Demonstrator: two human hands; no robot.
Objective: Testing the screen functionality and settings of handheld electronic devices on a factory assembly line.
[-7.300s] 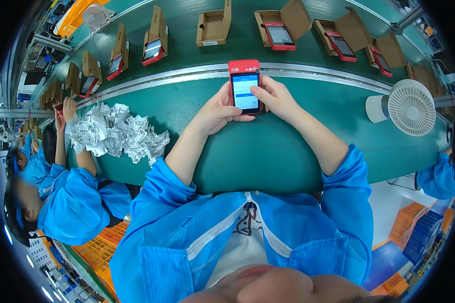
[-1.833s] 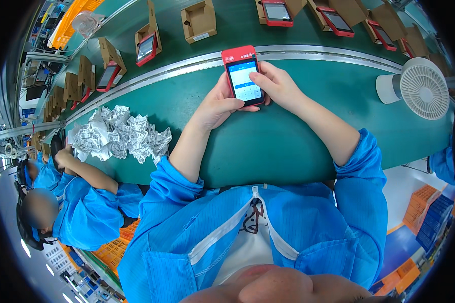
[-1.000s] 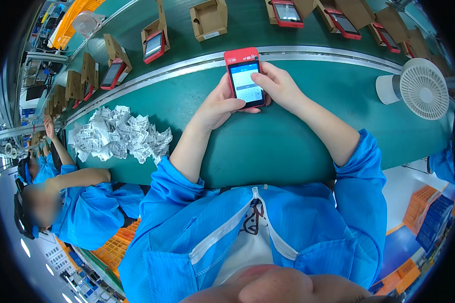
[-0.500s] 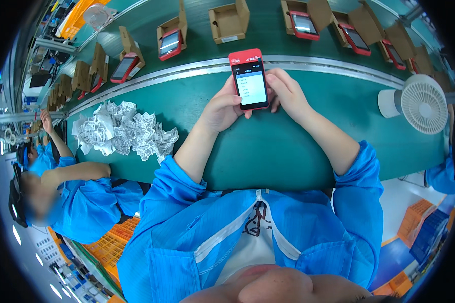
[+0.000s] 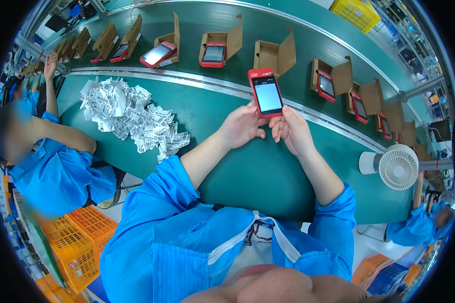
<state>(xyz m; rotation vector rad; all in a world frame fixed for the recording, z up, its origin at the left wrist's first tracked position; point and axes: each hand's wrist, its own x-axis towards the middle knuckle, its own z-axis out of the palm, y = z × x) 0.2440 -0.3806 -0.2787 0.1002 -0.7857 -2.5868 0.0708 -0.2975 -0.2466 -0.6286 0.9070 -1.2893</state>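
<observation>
A red handheld terminal (image 5: 268, 96) with a lit, pale screen is held up over the green table's far edge, tilted slightly left. My left hand (image 5: 240, 126) is closed on its lower left side, with some fingers beneath it. The thumb of my right hand (image 5: 294, 132) rests at the terminal's lower right corner, its other fingers curled below. Just beyond the terminal stands an open brown cardboard box (image 5: 268, 54) with no device showing in it.
Crumpled printed white paper slips (image 5: 131, 113) lie in a heap on the left. A white fan (image 5: 397, 166) stands at right. Open boxes with red terminals (image 5: 213, 54) line the belt beyond the metal rail (image 5: 197, 80). A co-worker (image 5: 60, 156) sits at left; orange crates (image 5: 76, 242) are nearby.
The view has swung, so the boxes and fan appear shifted. The terminal's screen has gone from a list to a nearly plain pale page. My right hand has moved to its lower corner.
</observation>
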